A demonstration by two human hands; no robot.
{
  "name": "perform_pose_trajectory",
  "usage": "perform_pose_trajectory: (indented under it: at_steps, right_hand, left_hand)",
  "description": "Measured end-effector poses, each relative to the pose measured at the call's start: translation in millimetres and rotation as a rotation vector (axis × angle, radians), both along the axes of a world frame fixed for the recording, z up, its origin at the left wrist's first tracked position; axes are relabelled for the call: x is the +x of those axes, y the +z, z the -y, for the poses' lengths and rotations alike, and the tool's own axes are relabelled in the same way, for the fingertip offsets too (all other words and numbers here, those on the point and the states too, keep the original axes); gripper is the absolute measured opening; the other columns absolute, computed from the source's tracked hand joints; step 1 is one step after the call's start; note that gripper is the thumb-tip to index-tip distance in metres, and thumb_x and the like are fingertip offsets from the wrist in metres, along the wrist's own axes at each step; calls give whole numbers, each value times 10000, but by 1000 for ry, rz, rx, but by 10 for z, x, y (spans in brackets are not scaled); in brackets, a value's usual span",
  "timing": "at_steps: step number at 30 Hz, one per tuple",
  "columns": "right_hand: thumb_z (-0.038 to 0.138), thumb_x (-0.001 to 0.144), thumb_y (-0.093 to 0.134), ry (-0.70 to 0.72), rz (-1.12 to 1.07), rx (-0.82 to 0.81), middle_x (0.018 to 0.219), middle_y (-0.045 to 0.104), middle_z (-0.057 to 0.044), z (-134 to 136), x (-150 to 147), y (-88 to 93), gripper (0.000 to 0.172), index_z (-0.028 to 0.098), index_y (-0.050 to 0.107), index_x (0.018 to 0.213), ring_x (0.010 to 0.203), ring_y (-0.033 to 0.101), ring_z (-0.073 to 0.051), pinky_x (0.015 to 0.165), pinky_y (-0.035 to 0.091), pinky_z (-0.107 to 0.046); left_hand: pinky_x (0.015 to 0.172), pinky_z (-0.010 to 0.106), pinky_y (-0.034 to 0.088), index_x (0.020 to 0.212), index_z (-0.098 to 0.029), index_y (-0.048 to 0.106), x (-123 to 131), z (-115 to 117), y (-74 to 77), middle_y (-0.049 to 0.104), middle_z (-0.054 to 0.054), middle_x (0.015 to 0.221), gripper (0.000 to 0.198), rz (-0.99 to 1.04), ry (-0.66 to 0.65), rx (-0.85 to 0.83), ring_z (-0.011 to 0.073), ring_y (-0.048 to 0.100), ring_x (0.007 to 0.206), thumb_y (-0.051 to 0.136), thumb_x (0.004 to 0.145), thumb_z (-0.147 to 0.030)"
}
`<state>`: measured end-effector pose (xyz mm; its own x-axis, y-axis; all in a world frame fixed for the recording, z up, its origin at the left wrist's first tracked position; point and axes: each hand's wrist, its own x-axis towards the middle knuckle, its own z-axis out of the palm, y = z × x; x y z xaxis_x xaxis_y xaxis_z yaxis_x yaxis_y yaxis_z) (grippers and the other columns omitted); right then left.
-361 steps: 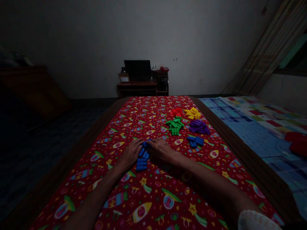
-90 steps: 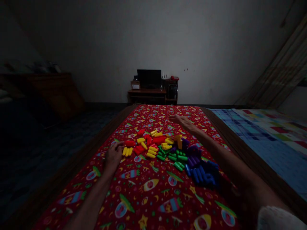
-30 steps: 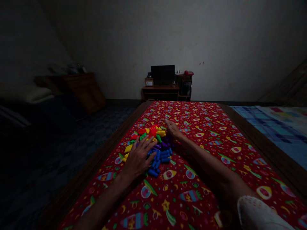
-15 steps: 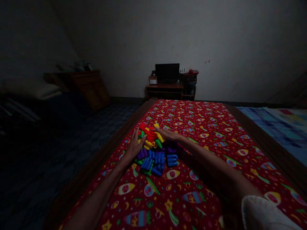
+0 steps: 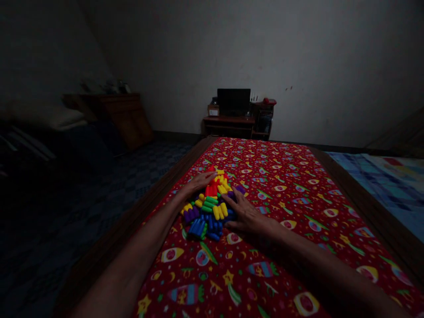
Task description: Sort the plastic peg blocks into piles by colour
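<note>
A heap of small rounded plastic toy blocks lies on the red cloth [image 5: 251, 265]: red blocks [image 5: 211, 190] at the back, yellow blocks [image 5: 220, 211] and green blocks [image 5: 209, 204] in the middle, purple blocks [image 5: 191, 215] at the left and blue blocks [image 5: 198, 228] at the front. My left hand [image 5: 199, 182] reaches over the far left side of the heap, fingers stretched out and touching the red and yellow blocks. Against the right side rests my right hand [image 5: 245, 213], its fingers spread beside the purple and blue blocks. Neither hand grips a block.
The cloth is printed with rockets and stars and covers a long surface with brown edges [image 5: 326, 165]. Beyond it, a monitor [image 5: 233, 102] stands on a desk [image 5: 228, 120]. A wooden cabinet [image 5: 129, 119] is at left, a blue checked cloth [image 5: 374, 181] at right.
My right hand has come from the back of the heap toward me, along its right side. My left hand has shifted up and right over the back. Yellow and green blocks now lie nearer the blue ones.
</note>
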<state>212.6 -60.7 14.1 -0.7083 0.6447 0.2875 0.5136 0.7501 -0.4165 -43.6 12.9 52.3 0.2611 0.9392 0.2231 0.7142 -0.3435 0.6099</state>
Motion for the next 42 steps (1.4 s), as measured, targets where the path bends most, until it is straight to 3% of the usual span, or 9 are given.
perform_pose_trajectory:
  at_steps: [3,7,13,18,23,30,33,36,42]
  right_hand:
    - [479,784,669,-49,-30,69,1525,262,-165,-131,-204,-49,758,267,373,1448,1393,256,-364,1073,314,-572]
    - [516,795,644,-156,-55,66,1454,360,-189,-295,-288,-10,654,228,480,1359,1328,342,-379,1031,343,-593]
    - [505,885,521,-50,-168,32,1425,408,-135,-246,21,123,550,256,455,1371,1322,386,-297,1067,359,-493]
    - [504,891,498,-191,-172,22,1421,405,-144,-212,196,3,569,243,435,1393,1339,356,-317,1096,305,-519]
    - [379,857,561,-157,-222,14,1367,461,-172,-437,-78,-140,598,181,415,1402,1274,431,-302,1045,376,-490]
    - [327,915,484,-136,-360,74,1325,533,-161,-479,-221,38,496,157,447,1379,1233,499,-254,1039,404,-435]
    - [413,913,506,37,-176,199,1470,394,-155,-269,-211,94,561,208,406,1426,1379,331,-274,1106,310,-486]
    - [442,882,564,154,83,324,1527,316,-128,-222,-321,145,494,267,524,1342,1426,211,-329,1125,177,-593]
    - [314,927,501,-9,191,288,1493,372,-128,-599,-388,305,363,288,587,1278,1390,284,-345,1085,207,-633]
  left_hand:
    - [1050,400,417,1093,-205,679,235,19,101,672,56,1209,572,-50,-82,-81,264,569,1179,368,867,-628]
    - [1101,391,360,1236,-223,607,326,262,168,582,53,1346,569,-165,-236,4,233,488,1282,337,906,-599]
    - [1141,573,200,1437,-299,379,226,1200,176,359,81,1521,587,-427,-187,224,299,329,1390,447,908,-544]
    - [1098,695,121,1419,-399,374,284,1779,-21,285,28,1559,638,-602,-186,340,377,219,1417,626,835,-445]
    - [1095,662,206,1367,-331,466,331,1373,-166,375,80,1509,549,-569,-14,343,360,314,1377,618,839,-319]
    - [1062,436,410,1336,-182,485,250,688,-190,537,125,1363,513,-193,69,361,254,496,1266,573,832,-214]
    - [1013,426,459,1284,-203,535,167,658,-133,604,100,1284,470,-90,230,341,256,580,1163,603,821,-245]
    - [965,415,492,1265,-229,554,29,696,-73,648,73,1217,456,-37,340,310,252,623,1085,605,816,-294]
    - [1098,536,322,1263,-213,568,-342,903,-203,568,103,1345,418,-184,420,340,292,460,1298,415,913,-381]
